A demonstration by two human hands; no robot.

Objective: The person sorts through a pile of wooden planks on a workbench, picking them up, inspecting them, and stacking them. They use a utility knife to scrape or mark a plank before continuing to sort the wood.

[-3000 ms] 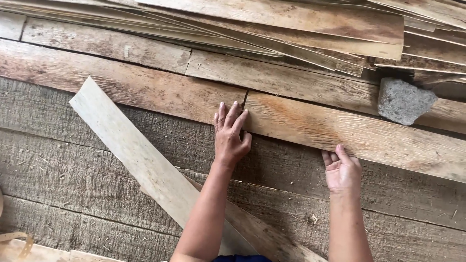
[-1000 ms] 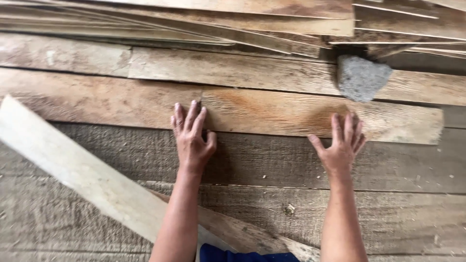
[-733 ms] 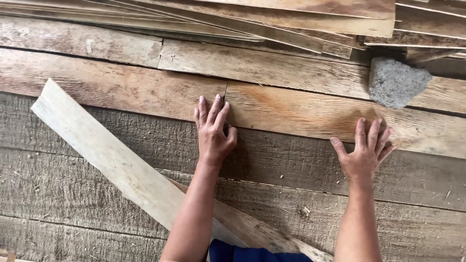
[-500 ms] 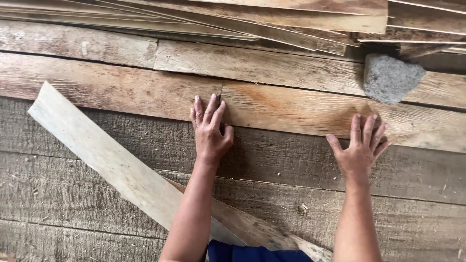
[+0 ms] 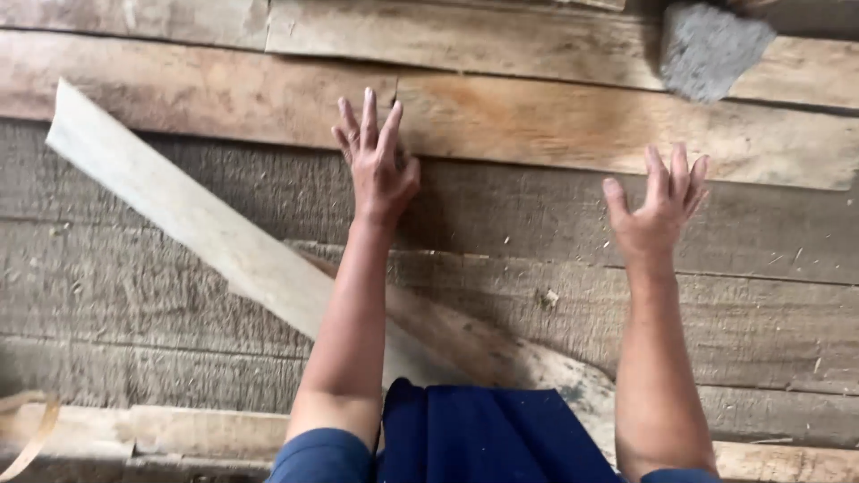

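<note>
Pressing my left hand flat on the reddish plank, fingers released, I am steadying it; my right hand is hovering open, grasping nothing

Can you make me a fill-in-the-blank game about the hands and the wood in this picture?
1. The left hand and the right hand both have their fingers spread ____.
2. The grey stone sits nearest the ____ hand.
3. The pale plank lies ____ across the grey boards.
4. The reddish board is touched by the fingertips of the ____ hand.

Missing words: open; right; slanted; left
</note>
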